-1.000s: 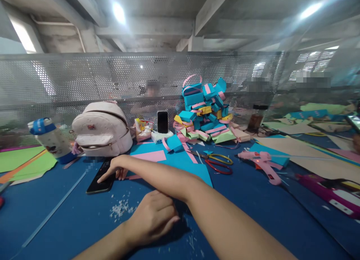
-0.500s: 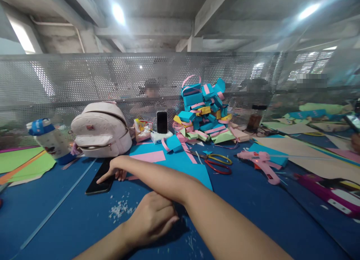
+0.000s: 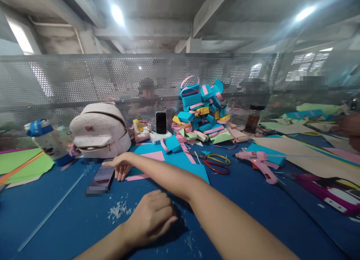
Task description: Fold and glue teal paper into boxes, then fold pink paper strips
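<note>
My right arm reaches across to the left, and my right hand [image 3: 123,165] is at the upper right of a phone [image 3: 99,180] lying on the blue table. Its thumb or index finger stretches over the phone's top end, while the other fingers hang down apart, holding nothing. The phone's screen is lit but blurred out. Nearer to me, my left hand [image 3: 153,218] rests on the table as a loose fist, below my right forearm, with nothing visible in it. White paper-like crumbs [image 3: 120,210] lie beside it on the left.
A white backpack [image 3: 101,130], a bottle [image 3: 49,142] and a second phone [image 3: 161,123] stand behind. Folded paper pieces [image 3: 201,115] pile up at centre. Scissors [image 3: 216,163], a pink glue gun [image 3: 260,162] and a magenta object [image 3: 327,192] lie rightward. A person's blurred hand [image 3: 351,126] is at the far right.
The phone's dark screen has lit up. My right hand has drawn its finger back from the screen toward the phone's top end. My left fist stays put.
</note>
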The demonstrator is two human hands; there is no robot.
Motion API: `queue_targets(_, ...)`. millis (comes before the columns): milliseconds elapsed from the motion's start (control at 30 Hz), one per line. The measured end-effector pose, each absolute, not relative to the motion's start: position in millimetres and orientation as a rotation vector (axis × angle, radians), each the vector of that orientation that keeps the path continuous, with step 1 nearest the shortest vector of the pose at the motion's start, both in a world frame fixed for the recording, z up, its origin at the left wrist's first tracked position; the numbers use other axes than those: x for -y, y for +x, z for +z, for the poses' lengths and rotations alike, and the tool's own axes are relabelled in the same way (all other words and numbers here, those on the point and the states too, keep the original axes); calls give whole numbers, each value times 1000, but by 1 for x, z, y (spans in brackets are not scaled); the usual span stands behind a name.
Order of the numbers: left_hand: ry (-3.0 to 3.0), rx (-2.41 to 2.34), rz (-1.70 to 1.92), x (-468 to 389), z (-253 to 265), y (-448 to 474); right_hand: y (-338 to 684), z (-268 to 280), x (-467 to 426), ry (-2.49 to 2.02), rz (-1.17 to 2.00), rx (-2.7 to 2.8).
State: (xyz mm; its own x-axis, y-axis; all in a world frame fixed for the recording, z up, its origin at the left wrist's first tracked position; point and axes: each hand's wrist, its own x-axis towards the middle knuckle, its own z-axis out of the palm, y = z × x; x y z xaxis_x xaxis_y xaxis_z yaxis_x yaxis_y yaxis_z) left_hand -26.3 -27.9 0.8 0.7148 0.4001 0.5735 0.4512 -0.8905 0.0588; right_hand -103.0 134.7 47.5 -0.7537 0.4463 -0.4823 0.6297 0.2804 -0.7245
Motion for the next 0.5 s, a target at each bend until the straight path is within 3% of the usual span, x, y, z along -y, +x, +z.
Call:
queue_targets(267,-2824,730,-894,28,0,-27,-86,62,-122,748,-1171,-2325)
queue_targets(500,-2818,745,-886,30,2,-28,-12,91,-100,483,-775,-2820)
